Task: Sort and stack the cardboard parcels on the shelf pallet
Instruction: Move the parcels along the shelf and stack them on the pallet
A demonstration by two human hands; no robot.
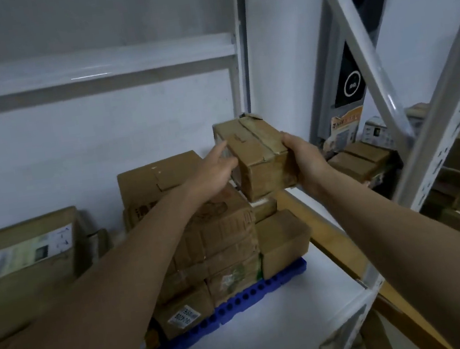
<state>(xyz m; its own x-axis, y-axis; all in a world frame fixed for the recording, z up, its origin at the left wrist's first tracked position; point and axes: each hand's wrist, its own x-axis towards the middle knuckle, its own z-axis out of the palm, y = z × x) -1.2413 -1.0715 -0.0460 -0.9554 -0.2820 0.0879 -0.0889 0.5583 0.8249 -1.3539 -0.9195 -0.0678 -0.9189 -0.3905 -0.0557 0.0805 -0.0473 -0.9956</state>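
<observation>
Both hands held a small brown taped cardboard parcel [255, 156] above the stacked brown parcels [219, 234] on the blue plastic pallet [239, 299]: right hand [305, 158] clamped on its right end, left hand [216, 170] pressing its left side, fingers straight.

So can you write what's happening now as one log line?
right hand: grips taped parcel | left hand: steadies its side | above stack on blue pallet

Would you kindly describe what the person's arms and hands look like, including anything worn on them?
Both forearms are bare as far as the picture shows; no sleeve, cuff or glove is in view. The left hand and the right hand carry no ring, watch, bracelet or band that can be seen. No marks or tattoos show on either arm, though the picture is dim and somewhat blurred.
</observation>
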